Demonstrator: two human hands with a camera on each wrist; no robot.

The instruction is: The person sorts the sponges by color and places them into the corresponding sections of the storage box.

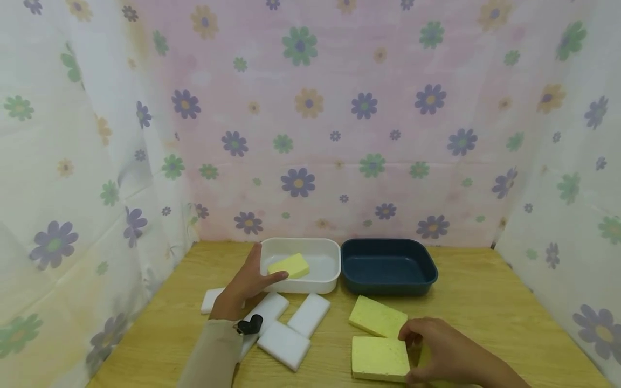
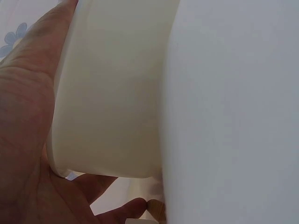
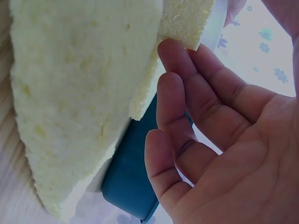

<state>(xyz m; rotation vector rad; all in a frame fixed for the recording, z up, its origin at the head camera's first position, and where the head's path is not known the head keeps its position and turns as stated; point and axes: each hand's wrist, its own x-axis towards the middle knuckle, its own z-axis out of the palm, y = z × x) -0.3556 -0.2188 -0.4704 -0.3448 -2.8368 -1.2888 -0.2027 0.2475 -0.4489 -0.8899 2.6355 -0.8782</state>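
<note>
The left hand (image 1: 248,280) is grasping the near left corner of the white container (image 1: 310,286), its thumb lying over the near rim, and inside that container a yellow sponge (image 1: 293,264) is resting at a slant. The right hand (image 1: 448,351) is bending its fingers at the right edges of two more sponges, the nearer slab (image 1: 380,355) and the farther slab (image 1: 378,317), while a partly hidden slab (image 1: 426,357) is showing beneath it; whether it is pinching any of them, I cannot tell. These slabs, lying on the right of the desk (image 1: 490,302) just nearer than the dark blue container (image 1: 388,287), are probably going to be handling as light, soft and springy, hardly slippery, tearing at the edges if squeezed hard; their long sides are offering the best hold, thumb opposite fingers. Their faces are looking pitted and crumbly, their corners square. On the left, smooth-looking white blocks (image 1: 283,345) are lying loosely, likely being light foam too. Both containers are showing rounded corners and smooth, stiff-looking walls, and behind them a creased floral cloth (image 1: 339,113) is hanging
</note>
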